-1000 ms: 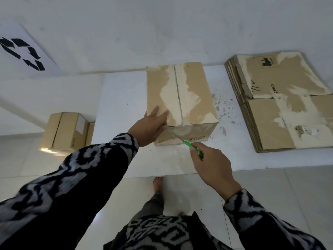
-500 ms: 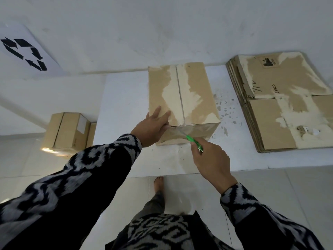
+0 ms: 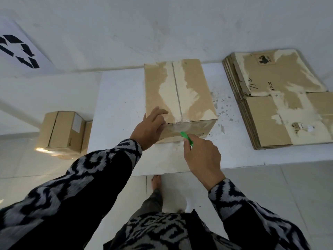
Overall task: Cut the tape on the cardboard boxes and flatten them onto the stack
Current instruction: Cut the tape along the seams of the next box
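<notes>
On the white table (image 3: 122, 98) the box (image 3: 180, 94) lies lengthwise away from the person; left hand (image 3: 150, 128) braces its near-left corner, right hand (image 3: 201, 156) grasping a green cutter (image 3: 185, 137) at the near-end tape (image 3: 182, 126), stack (image 3: 281, 98) rightward.

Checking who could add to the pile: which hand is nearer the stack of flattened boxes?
Right. The right hand grips a green cutter at the box's front, on the side nearer the stack of flattened boxes. The left hand holds the box's far-left corner.

Brown box (image 3: 189, 91) with pale torn patches; green cutter (image 3: 185, 137); black-and-white patterned sleeves (image 3: 108, 168); white table (image 3: 119, 105).
</notes>
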Tool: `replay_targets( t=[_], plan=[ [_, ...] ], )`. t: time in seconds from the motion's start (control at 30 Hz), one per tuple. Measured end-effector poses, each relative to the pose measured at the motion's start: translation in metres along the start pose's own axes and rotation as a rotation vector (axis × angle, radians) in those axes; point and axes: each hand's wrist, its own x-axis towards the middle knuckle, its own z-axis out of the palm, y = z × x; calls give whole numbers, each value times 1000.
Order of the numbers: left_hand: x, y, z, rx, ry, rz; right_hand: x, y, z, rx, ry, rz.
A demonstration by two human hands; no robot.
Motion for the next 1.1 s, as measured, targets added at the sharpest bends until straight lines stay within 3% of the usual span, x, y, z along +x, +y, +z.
replay_targets(
  t=[0.5, 0.9, 1.0, 1.1],
  plan=[
    [-2, -6, 9, 7, 98, 45, 11, -6, -3, -49, 4, -18],
    [-2, -6, 8, -44, 59, -4, 0, 11, -11, -25, 50, 20],
    [-3, -3, 5, -38, 46, -3, -13, 25, -14, 148, -23, 93],
    [-3, -4, 0, -52, 16, -16, -15, 31, -11, 581, -141, 241]
  ],
)
